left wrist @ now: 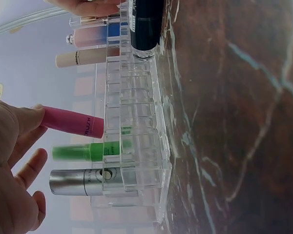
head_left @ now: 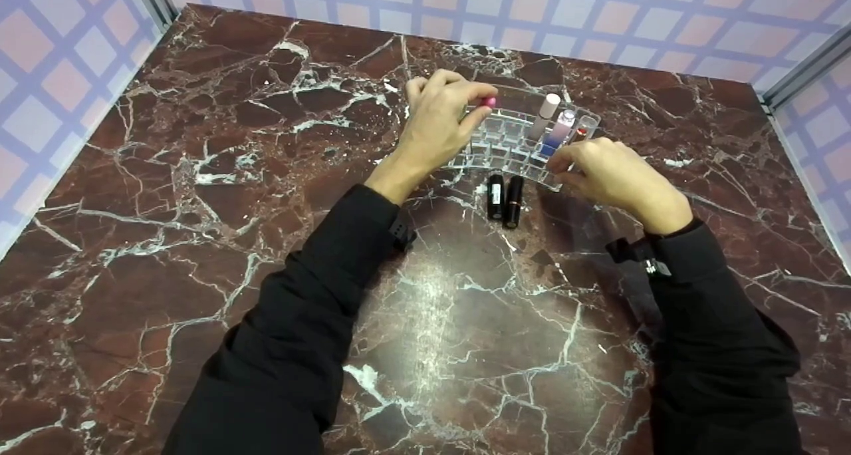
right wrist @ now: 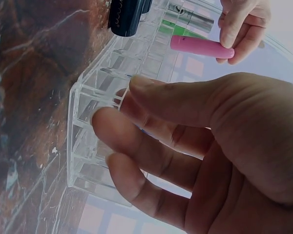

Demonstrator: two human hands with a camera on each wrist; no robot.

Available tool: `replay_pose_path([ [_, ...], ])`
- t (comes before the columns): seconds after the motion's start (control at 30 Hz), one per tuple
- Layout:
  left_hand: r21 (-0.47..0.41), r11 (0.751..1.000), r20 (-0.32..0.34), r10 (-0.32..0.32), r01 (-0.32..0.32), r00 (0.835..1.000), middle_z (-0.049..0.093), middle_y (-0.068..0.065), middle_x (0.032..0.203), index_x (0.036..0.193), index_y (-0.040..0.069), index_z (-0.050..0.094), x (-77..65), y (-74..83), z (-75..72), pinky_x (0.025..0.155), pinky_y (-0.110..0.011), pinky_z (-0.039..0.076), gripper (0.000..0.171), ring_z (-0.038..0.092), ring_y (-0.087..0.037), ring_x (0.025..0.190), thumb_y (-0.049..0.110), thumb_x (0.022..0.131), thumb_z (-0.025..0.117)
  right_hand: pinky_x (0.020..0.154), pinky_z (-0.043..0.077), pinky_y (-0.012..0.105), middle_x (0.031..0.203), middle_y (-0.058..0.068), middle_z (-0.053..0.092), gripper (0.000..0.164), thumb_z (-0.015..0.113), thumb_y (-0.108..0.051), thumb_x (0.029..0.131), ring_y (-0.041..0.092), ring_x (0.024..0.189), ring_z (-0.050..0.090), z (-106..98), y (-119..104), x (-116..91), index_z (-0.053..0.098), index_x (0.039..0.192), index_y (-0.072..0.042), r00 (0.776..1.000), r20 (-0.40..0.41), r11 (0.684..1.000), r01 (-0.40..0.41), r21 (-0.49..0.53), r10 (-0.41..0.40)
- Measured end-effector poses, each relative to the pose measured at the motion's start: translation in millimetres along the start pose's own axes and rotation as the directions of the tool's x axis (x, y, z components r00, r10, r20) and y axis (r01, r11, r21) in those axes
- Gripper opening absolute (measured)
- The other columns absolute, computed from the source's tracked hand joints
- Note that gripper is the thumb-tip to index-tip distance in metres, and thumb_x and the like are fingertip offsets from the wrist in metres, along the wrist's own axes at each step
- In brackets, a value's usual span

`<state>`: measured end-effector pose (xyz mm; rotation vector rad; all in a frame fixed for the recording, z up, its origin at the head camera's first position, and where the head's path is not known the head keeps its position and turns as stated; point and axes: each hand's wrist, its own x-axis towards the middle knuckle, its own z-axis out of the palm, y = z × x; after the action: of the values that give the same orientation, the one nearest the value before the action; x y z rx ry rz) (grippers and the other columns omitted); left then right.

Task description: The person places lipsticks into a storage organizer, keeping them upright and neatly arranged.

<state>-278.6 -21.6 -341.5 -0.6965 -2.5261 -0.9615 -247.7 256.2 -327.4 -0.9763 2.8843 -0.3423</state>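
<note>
My left hand [head_left: 439, 112] pinches the upper end of a pink lipstick tube [left wrist: 71, 122], labelled RUSH, between thumb and fingers. In the left wrist view its lower end meets the back row of a clear stepped lipstick organizer [head_left: 512, 155]. A green tube [left wrist: 85, 151] and a silver tube [left wrist: 75, 182] stand in that row beside it. My right hand [head_left: 615, 175] is at the organizer's front right, where its thumb and forefinger grip the clear edge [right wrist: 105, 95]. Farther right in the back row stand a beige tube [head_left: 546, 116], a pink-and-blue tube [head_left: 558, 132] and a clear-capped tube [head_left: 584, 128].
Two black lipstick tubes [head_left: 496, 197] lie side by side on the table, just in front of the organizer. The tabletop [head_left: 199, 242] is dark red marble pattern. Checkered panels [head_left: 505, 16] rise behind it and at both sides.
</note>
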Motion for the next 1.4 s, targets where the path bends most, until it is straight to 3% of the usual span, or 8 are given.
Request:
replay_pose_path([
  [0.37, -0.036, 0.997, 0.012, -0.07, 0.07, 0.997, 0.074, 0.008, 0.118, 0.123, 0.018, 0.073, 0.9, -3.4, 3.2, 0.111, -0.041, 0.017, 0.027, 0.051, -0.013, 0.119, 0.029, 0.098, 0.069, 0.081, 0.058, 0.052, 0.103, 0.015, 0.076, 0.017, 0.072, 0.001, 0.093, 0.031, 0.083, 0.074, 0.9, -0.2, 0.9, 0.076, 0.109, -0.001, 1.0, 0.004, 1.0, -0.006, 0.0, 0.006],
  [0.6, -0.016, 0.998, -0.001, -0.059, 0.059, 0.998, 0.073, 0.009, 0.118, 0.118, 0.019, 0.074, 0.9, -5.3, 5.7, 0.112, -0.048, 0.013, 0.023, 0.049, -0.014, 0.119, 0.029, 0.098, 0.069, 0.078, 0.059, 0.05, 0.101, 0.016, 0.076, 0.017, 0.072, 0.001, 0.093, 0.029, 0.079, 0.073, 0.9, 0.1, 0.0, 0.075, 0.11, 0.0, 1.0, 0.002, 1.0, -0.009, 0.013, 0.009],
  [0.8, 0.065, 0.997, 0.018, -0.037, 0.035, 0.999, 0.071, 0.009, 0.125, 0.131, 0.021, 0.068, 1.7, -7.5, 7.1, 0.113, -0.051, 0.012, 0.031, 0.045, -0.017, 0.121, 0.03, 0.1, 0.066, 0.075, 0.059, 0.049, 0.1, 0.015, 0.076, 0.016, 0.073, -0.001, 0.093, 0.027, 0.075, 0.073, 0.8, -0.4, 0.7, 0.075, 0.109, -0.001, 1.0, 0.001, 1.0, -0.012, 0.012, 0.012],
  [1.0, 0.123, 0.991, 0.025, -0.061, 0.058, 0.998, 0.071, 0.011, 0.125, 0.123, 0.024, 0.073, 2.5, -7.7, 7.1, 0.114, -0.054, 0.01, 0.024, 0.046, -0.016, 0.123, 0.031, 0.101, 0.066, 0.075, 0.059, 0.049, 0.1, 0.015, 0.076, 0.015, 0.073, -0.004, 0.094, 0.026, 0.074, 0.072, 1.2, -0.7, 1.5, 0.075, 0.109, -0.001, 1.0, 0.004, 1.0, -0.011, 0.017, 0.011],
  [1.17, 0.198, 0.978, 0.036, -0.071, 0.063, 0.997, 0.07, 0.009, 0.128, 0.128, 0.023, 0.071, 3.8, -5.7, 6.1, 0.114, -0.054, 0.013, 0.027, 0.047, -0.018, 0.124, 0.029, 0.104, 0.061, 0.076, 0.058, 0.05, 0.1, 0.013, 0.077, 0.016, 0.072, -0.009, 0.097, 0.026, 0.074, 0.072, 1.2, -1.3, 2.1, 0.075, 0.111, -0.003, 1.0, 0.014, 1.0, -0.02, 0.018, 0.02],
  [1.3, 0.254, 0.967, 0.048, -0.044, 0.03, 0.998, 0.069, 0.007, 0.131, 0.122, 0.021, 0.073, 4.0, -3.8, 6.1, 0.115, -0.055, 0.013, 0.025, 0.046, -0.021, 0.13, 0.025, 0.107, 0.054, 0.077, 0.058, 0.051, 0.099, 0.013, 0.076, 0.017, 0.07, -0.013, 0.099, 0.026, 0.075, 0.072, 1.1, -2.3, 2.3, 0.075, 0.112, -0.003, 1.0, 0.024, 1.0, -0.019, 0.022, 0.018],
  [1.4, 0.291, 0.957, 0.091, -0.027, -0.001, 0.996, 0.063, 0.004, 0.141, 0.129, 0.019, 0.069, 3.2, -2.5, 6.0, 0.116, -0.057, 0.012, 0.028, 0.041, -0.025, 0.139, 0.019, 0.107, 0.053, 0.078, 0.057, 0.052, 0.099, 0.013, 0.076, 0.017, 0.069, -0.014, 0.1, 0.026, 0.077, 0.072, 1.1, -2.4, 2.3, 0.075, 0.112, -0.003, 1.0, 0.028, 1.0, -0.015, 0.022, 0.015],
])
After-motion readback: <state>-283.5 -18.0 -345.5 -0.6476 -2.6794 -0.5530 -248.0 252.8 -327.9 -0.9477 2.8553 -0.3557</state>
